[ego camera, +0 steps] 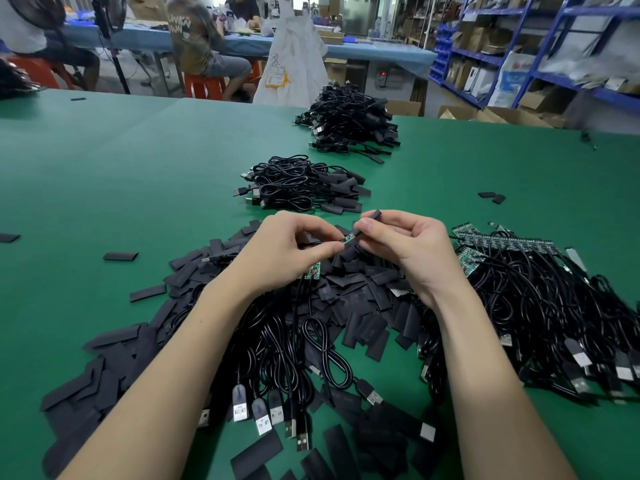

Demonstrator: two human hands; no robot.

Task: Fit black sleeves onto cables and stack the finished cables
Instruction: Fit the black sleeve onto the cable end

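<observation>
both hands busy: left hand point(284, 251) pinches the board end point(347, 239), right hand point(408, 244) at 3 o'clock pinches a black sleeve point(371, 216); sleeving step, next slide it on squarely.

Both forearms are bare from the bottom edge of the view up to the wrists, with no sleeve cuffs showing. The left hand point(284, 251) and right hand point(408, 247) are ungloved, with short, unpainted nails on the fingers point(365, 225).

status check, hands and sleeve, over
Left hand pinching board end. Right hand pinching black sleeve, mouth at board tip, not yet on. Nothing in the way.
</observation>
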